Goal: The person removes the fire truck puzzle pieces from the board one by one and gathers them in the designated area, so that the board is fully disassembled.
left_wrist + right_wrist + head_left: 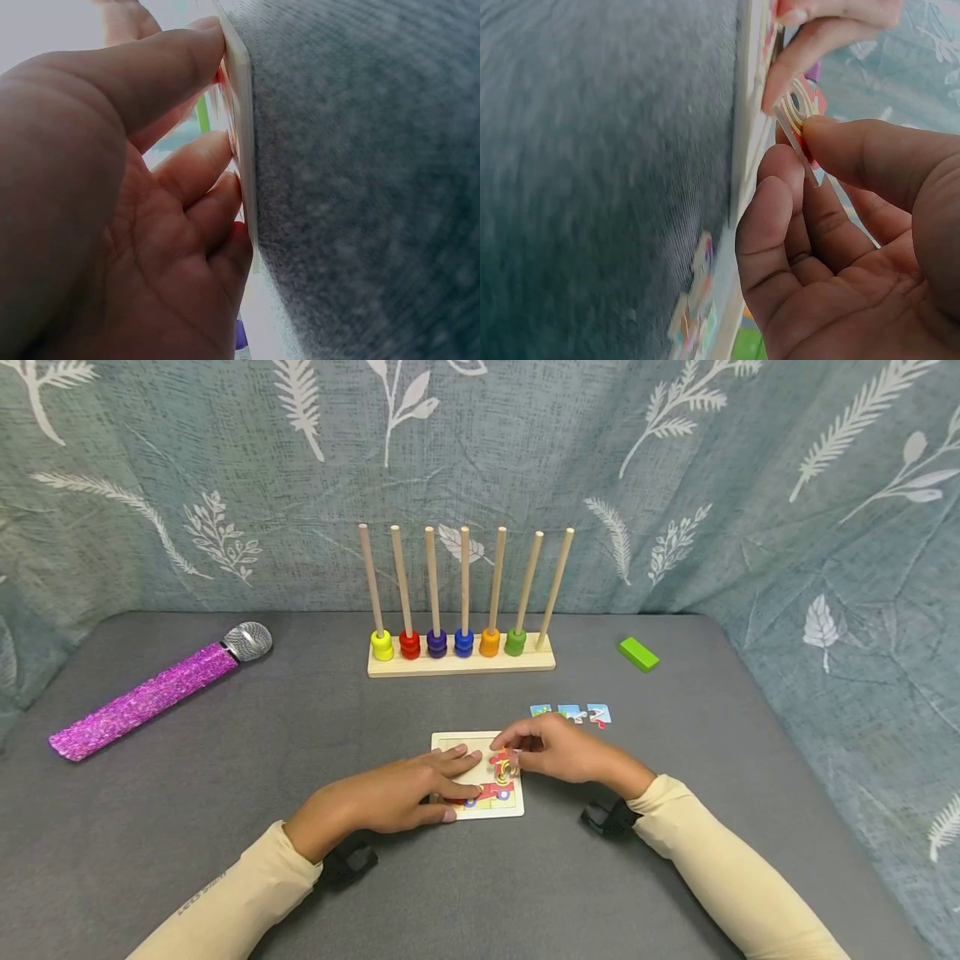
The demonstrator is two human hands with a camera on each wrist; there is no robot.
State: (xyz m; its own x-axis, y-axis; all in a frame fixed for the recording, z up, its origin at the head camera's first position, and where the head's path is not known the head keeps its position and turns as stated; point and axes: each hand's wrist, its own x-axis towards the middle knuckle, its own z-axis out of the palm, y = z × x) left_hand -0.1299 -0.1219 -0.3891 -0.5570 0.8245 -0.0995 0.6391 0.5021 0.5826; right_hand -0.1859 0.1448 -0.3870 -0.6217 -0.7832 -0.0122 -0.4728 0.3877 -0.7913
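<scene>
A small wooden puzzle board [478, 814] with a pale raised rim lies on the grey table. Along its lower part sit fitted pieces [495, 796] showing a red vehicle with wheels. My left hand [408, 787] rests on the board's left side with its fingers stretched out, the thumb at the near rim. Over the board's right side, my right hand [564, 750] pinches a red and yellow jigsaw piece [801, 112] between thumb and fingers. In the right wrist view that piece is tilted, close to the board's surface and the left fingertips.
Several loose jigsaw pieces [598, 713] lie behind the right hand. Farther back stand a peg rack [461, 667] with coloured beads and, to its right, a green block [638, 654]. A glittery purple microphone [150, 697] lies at left. A patterned curtain [480, 460] hangs behind.
</scene>
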